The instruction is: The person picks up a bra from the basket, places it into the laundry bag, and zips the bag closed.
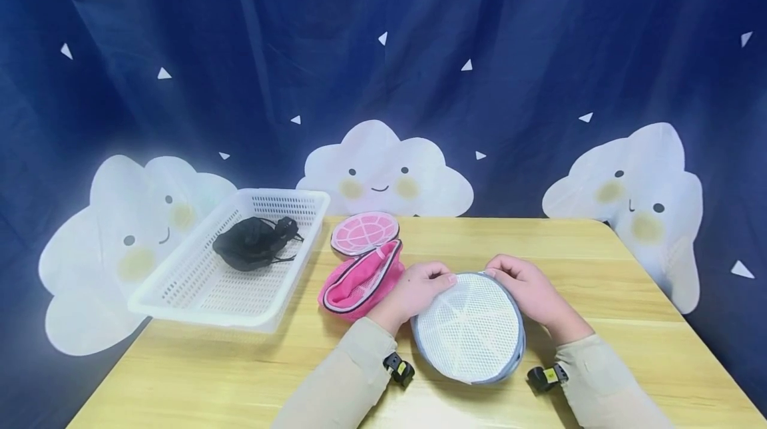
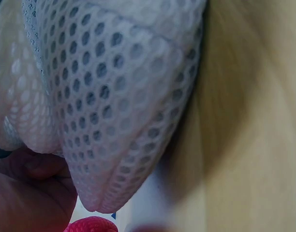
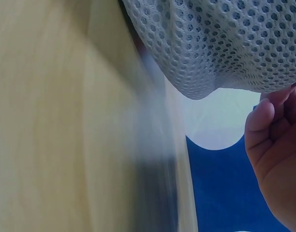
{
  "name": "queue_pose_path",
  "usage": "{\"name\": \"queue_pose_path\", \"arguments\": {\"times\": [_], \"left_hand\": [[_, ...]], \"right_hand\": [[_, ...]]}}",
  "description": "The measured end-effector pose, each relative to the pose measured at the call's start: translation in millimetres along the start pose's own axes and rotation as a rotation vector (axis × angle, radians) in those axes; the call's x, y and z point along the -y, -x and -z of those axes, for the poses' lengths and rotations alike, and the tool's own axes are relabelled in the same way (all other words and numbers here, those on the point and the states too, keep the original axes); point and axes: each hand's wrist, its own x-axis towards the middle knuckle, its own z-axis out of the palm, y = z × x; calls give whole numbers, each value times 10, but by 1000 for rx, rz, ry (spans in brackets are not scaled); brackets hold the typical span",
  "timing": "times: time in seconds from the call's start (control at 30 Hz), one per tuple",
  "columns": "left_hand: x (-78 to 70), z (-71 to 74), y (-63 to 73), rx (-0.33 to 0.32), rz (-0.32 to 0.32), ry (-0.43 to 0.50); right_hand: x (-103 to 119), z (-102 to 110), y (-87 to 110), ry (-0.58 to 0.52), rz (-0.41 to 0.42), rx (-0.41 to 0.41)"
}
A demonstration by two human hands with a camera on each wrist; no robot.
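A round white mesh laundry bag (image 1: 470, 329) with blue-grey trim stands tilted near the front of the table, its flat round face toward the head camera. My left hand (image 1: 419, 290) pinches its upper left rim between thumb and fingers. On the upper right rim, the thumb and fingers of my right hand (image 1: 530, 290) pinch the edge. Up close in the left wrist view, the white mesh (image 2: 104, 96) bulges beside the left hand (image 2: 34, 191). The right wrist view has the right hand (image 3: 283, 154) at the mesh's lower edge.
Left of the hands sits a pink mesh laundry bag (image 1: 362, 282), unzipped, its round lid (image 1: 365, 232) folded back. Farther left, a white plastic basket (image 1: 278, 312) contains a black cloth item (image 1: 252, 244) with thin straps. The wooden table (image 1: 210, 376) ends at a blue curtain (image 1: 509, 16).
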Motion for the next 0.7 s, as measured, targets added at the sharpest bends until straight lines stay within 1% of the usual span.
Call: {"name": "queue_pose_path", "arguments": {"times": [0.27,0.5,0.7], "left_hand": [[29,-10,-3,3,8,-1],[34,9,-21,-6,-2,12],[48,25,-28,-8,-13,28]], "right_hand": [[-18,-10,5,10,-9,-2],[-24,21,3,22,-19,-25],[-23,48,7,39,-10,-25]]}}
